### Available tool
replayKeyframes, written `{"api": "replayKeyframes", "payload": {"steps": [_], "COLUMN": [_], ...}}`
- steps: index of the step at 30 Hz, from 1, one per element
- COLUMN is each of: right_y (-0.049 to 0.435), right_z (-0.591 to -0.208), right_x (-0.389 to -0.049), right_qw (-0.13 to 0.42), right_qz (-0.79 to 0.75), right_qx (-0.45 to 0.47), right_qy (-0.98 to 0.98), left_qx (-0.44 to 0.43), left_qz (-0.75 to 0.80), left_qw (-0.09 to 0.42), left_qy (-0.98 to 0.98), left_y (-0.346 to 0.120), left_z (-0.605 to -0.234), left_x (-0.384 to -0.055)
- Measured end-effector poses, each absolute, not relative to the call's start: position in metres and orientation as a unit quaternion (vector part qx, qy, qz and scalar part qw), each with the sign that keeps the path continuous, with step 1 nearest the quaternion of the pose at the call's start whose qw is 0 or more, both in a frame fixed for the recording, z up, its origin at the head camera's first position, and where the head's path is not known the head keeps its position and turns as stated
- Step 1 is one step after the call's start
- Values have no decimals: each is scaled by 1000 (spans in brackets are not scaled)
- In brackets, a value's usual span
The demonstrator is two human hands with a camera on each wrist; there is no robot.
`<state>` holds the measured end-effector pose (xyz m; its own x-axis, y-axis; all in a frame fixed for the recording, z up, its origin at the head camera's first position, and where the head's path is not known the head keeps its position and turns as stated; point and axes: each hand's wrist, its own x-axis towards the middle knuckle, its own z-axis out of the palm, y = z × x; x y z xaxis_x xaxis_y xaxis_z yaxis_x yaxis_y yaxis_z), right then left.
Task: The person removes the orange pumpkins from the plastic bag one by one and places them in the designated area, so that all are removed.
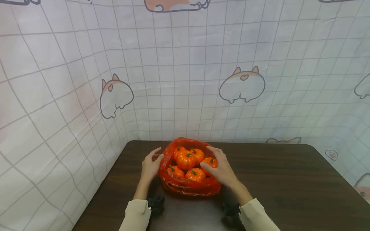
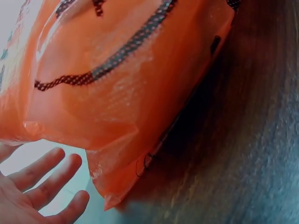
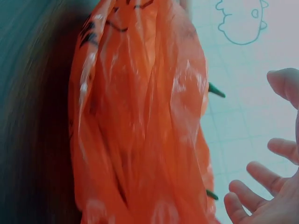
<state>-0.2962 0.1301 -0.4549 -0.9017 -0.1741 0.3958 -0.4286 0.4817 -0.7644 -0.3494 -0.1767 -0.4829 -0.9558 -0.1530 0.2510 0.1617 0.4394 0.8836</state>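
Note:
A red plastic bag (image 1: 190, 189) with dark print stands wide open on the table, with several small orange pumpkins (image 1: 185, 159) with green stems inside it. My left hand (image 1: 151, 166) is at the bag's left side, its fingers spread and loosely bent. In the left wrist view those fingers (image 2: 44, 170) hold nothing and lie beside the bag's side. My right hand (image 1: 221, 168) hovers at the bag's right rim, thumb apart from the fingers. The right wrist view shows that hand (image 3: 275, 196) with spread fingers, apart from the bag (image 3: 140, 116); two green stems poke past its edge.
The dark wooden table (image 1: 283, 183) extends to the right of the bag. Behind it and on the left hangs a white grid-patterned cloth (image 1: 188, 80) with cartoon dog prints. A black wrist device (image 1: 156, 204) sits at the left cuff, another (image 1: 230, 209) at the right.

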Motion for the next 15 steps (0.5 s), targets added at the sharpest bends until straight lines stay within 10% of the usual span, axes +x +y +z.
{"api": "replayKeyframes", "payload": {"steps": [15], "right_y": [102], "right_z": [-457], "right_x": [-310], "right_qw": [76], "right_qz": [556], "right_qx": [162], "right_qy": [-812], "left_qx": [-19], "left_qz": [-653], "left_qw": [55], "left_qy": [-755], "left_y": [-192], "left_z": [-487], "left_x": [-348]}}
